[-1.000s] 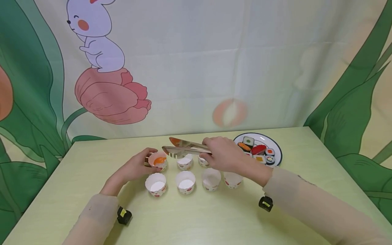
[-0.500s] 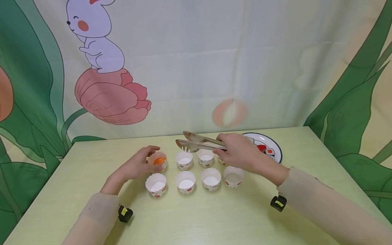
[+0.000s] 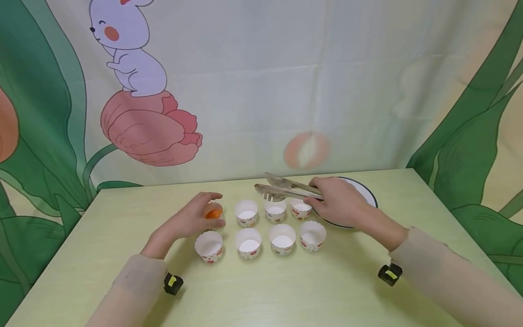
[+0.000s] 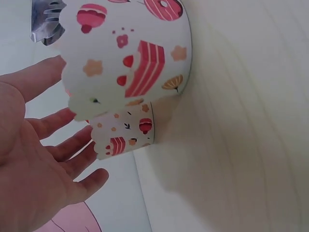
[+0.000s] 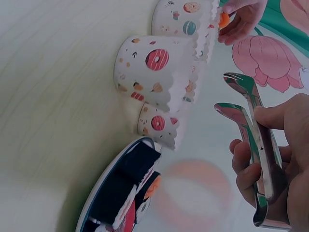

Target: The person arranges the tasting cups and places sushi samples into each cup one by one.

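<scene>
At the left end of the back row stands a paper cup (image 3: 216, 223) with an orange sushi topping piece (image 3: 213, 213) inside. My left hand (image 3: 189, 218) hovers around it; in the left wrist view its fingers are extended and do not grip the cup. My right hand (image 3: 337, 197) grips metal serving tongs (image 3: 288, 190) above the right part of the back row. The tongs' tips are apart with nothing between them, as the right wrist view shows. Several more patterned paper cups (image 3: 282, 240) form two rows, those seen inside holding nothing.
A dark-rimmed plate (image 3: 369, 195) lies at the back right, mostly hidden behind my right hand. In the right wrist view toy sushi pieces (image 5: 128, 169) sit on it. A printed cloth (image 3: 245, 91) hangs behind the table (image 3: 261, 290).
My right hand has carried the tongs to the right, away from the orange piece's cup toward the plate. The left hand's fingers have loosened from that cup and it has shifted slightly right.
</scene>
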A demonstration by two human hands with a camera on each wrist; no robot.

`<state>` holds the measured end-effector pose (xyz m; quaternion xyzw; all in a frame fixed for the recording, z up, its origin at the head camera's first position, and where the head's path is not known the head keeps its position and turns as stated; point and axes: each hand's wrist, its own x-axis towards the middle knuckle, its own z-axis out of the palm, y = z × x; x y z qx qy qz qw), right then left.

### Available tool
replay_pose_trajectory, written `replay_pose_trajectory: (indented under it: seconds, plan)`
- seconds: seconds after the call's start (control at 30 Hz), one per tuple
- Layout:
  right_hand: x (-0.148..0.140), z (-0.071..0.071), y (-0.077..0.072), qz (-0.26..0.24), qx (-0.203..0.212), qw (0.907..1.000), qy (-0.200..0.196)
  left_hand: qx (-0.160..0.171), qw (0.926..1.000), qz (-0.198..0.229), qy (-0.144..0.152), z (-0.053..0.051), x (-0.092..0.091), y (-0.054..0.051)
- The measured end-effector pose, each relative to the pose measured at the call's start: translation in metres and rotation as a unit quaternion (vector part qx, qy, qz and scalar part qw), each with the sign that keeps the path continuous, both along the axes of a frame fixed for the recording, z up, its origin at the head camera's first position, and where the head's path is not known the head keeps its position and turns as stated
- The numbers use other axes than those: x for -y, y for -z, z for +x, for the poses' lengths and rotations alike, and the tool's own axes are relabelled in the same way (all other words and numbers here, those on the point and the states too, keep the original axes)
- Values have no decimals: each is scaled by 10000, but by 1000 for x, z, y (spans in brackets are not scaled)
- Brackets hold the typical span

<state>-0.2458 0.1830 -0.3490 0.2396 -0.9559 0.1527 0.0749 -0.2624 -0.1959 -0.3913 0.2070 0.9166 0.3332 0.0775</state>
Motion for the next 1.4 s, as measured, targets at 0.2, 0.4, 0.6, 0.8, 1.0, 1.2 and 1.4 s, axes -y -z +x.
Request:
replay_pose_trajectory:
  seconds: [0.2,0.4,0.6,0.8,1.0,1.2,1.4]
  plan:
    - [-15,-2,-1,44,29,9998,195,-299,9993,-49,218,1,-8,-2]
    - [-28,-6,-1,-20,262,9991,333,-489,9985,6,252,3,-17,-4]
    - [-42,-8,0,-153,395,9978,501,-525,9980,-65,353,3,-25,-4]
    - [-54,-10,-1,-140,476,9963,697,-391,9986,-134,344,2,-31,-2]
    - [-66,-11,-5,-101,473,9955,820,-413,9983,-246,331,0,-36,-2]
    - [-78,-12,-6,-83,494,9944,930,-784,9957,-254,430,-4,-39,-2]
    - [-87,-13,-4,17,493,9919,1168,-867,9945,-294,510,-6,-46,-4]
